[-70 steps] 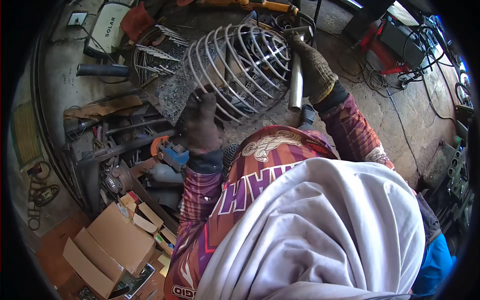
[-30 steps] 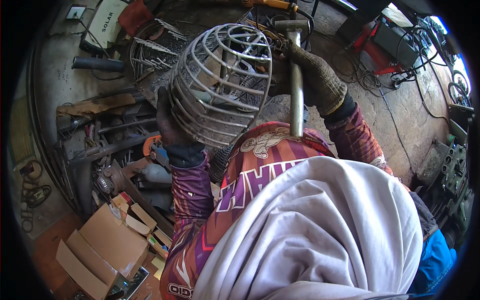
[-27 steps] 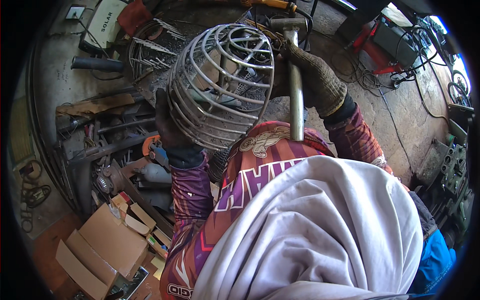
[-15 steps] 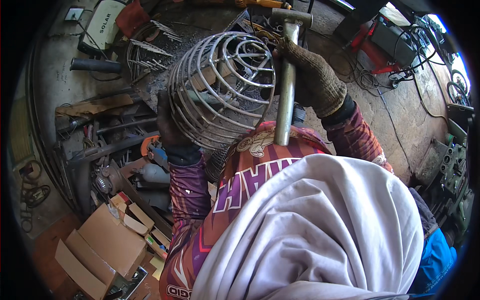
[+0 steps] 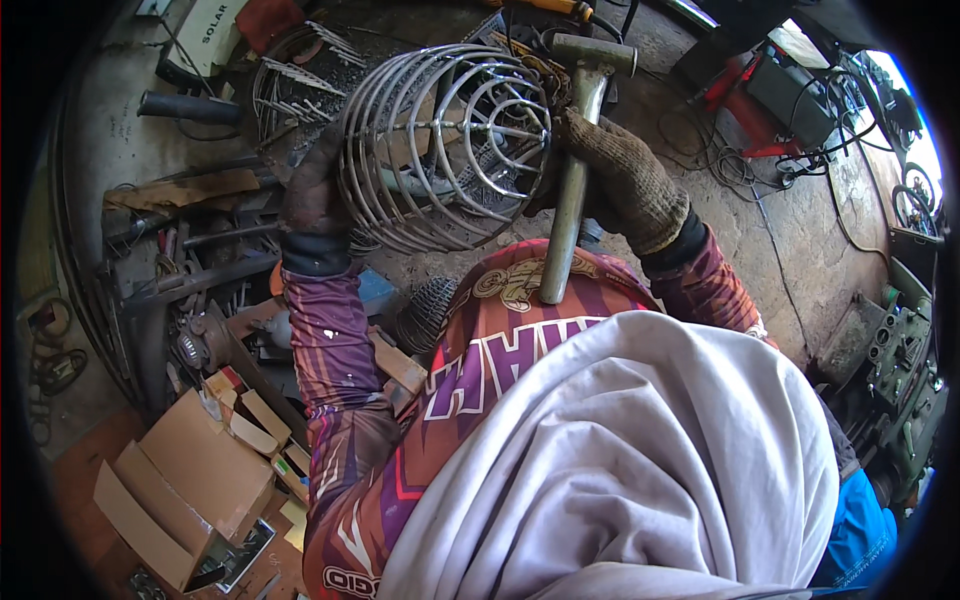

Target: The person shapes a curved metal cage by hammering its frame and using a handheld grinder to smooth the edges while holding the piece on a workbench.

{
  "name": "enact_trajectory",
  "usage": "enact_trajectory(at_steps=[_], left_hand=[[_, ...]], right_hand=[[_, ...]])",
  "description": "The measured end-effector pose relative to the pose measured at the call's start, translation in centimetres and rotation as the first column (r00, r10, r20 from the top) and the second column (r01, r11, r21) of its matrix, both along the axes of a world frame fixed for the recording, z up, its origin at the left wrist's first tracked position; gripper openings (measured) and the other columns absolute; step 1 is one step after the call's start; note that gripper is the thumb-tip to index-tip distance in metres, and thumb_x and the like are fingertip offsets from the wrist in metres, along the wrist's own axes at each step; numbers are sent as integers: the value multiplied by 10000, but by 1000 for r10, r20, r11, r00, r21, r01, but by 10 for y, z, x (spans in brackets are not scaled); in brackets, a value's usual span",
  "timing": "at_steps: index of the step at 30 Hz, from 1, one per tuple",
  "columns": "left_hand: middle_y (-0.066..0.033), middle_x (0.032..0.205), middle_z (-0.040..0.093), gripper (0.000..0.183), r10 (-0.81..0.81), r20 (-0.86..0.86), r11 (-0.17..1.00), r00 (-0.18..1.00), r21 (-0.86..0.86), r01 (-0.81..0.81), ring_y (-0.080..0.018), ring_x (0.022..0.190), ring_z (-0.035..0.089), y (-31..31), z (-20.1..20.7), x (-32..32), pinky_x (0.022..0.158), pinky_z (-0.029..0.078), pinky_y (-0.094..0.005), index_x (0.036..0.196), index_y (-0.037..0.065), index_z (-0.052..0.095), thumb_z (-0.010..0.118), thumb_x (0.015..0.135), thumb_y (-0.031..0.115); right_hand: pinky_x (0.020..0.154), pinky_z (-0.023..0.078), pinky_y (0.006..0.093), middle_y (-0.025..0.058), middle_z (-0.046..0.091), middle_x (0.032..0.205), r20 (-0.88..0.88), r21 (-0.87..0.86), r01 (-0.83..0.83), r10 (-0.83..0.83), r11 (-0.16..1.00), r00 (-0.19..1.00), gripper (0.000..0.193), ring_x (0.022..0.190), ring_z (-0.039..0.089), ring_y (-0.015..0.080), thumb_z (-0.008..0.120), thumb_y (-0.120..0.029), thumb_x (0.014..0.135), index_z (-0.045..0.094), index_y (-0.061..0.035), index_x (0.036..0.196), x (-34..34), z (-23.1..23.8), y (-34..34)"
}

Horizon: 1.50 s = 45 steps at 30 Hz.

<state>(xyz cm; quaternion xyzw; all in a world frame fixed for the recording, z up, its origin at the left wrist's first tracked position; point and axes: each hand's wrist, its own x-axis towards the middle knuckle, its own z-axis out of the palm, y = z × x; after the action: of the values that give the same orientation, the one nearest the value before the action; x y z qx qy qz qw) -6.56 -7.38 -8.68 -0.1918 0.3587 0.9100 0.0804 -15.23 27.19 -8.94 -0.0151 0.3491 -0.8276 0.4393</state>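
A cage of bent steel rods point(image 5: 437, 125), ringed and narrowing toward its right end, is held up in front of my chest. My left hand point(image 5: 316, 190), dark and soiled, grips its wide left rim, the fingers partly hidden behind the rods. In a brown knitted glove, my right hand point(image 5: 630, 180) is closed around a hammer point(image 5: 568, 225) with a metal handle. The hammer's head points up and away, and the handle's end hangs over my shirt. My right fingers are close to the cage's narrow end; whether they touch it is hidden.
Steel bars and scrap point(image 5: 225, 265) lie at the left, above an open cardboard box point(image 5: 205, 465). A coil of rods point(image 5: 425, 315) lies below the cage. A red and black machine point(image 5: 770, 100) with loose cables is at the far right, a greenish metal machine point(image 5: 895, 350) nearer.
The cage has turned, its ringed narrow end showing more toward me. My left hand has shifted left and up along its rim. The hammer has moved slightly, still in my right hand.
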Motion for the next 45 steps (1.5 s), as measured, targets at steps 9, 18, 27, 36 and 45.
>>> enact_trajectory(at_steps=[9,18,27,36,45], left_hand=[[-145,1029,694,268,147,127,989,981,-48,-142,-231,841,694,33,31,-9,704,603,-363,1103,14,641,560,987,242],[-135,1081,676,325,108,177,942,978,-332,-44,-236,907,678,18,31,-1,778,584,-373,1183,1,600,608,961,238],[-104,1162,652,389,109,-150,963,983,-228,-141,-234,939,676,21,11,13,829,579,-379,1256,36,558,614,953,273],[-99,1243,583,403,72,-508,995,858,-21,-96,-211,1043,603,7,-49,33,890,511,-367,1297,73,500,386,1045,366],[-45,971,670,251,423,-286,886,860,-69,-459,-186,800,655,21,-33,34,693,559,-370,1072,97,617,643,931,303]], right_hand=[[687,595,459,134,661,792,33,18,40,-41,999,999,341,674,676,263,619,-337,940,615,-1,996,-4,-4,1],[665,588,405,112,644,781,-12,86,56,-56,995,998,328,662,664,235,621,-326,941,600,-7,1014,-5,-12,-4],[731,558,334,91,642,873,-188,192,90,-53,977,981,345,758,650,189,666,-289,917,577,10,1064,-5,-2,-12],[749,524,284,72,653,976,-254,178,40,6,983,967,409,831,626,143,688,-234,905,558,21,1198,3,23,-13],[763,510,255,51,671,970,-279,214,64,-2,975,960,305,850,622,111,700,-171,895,613,-9,1139,1,36,-13]])
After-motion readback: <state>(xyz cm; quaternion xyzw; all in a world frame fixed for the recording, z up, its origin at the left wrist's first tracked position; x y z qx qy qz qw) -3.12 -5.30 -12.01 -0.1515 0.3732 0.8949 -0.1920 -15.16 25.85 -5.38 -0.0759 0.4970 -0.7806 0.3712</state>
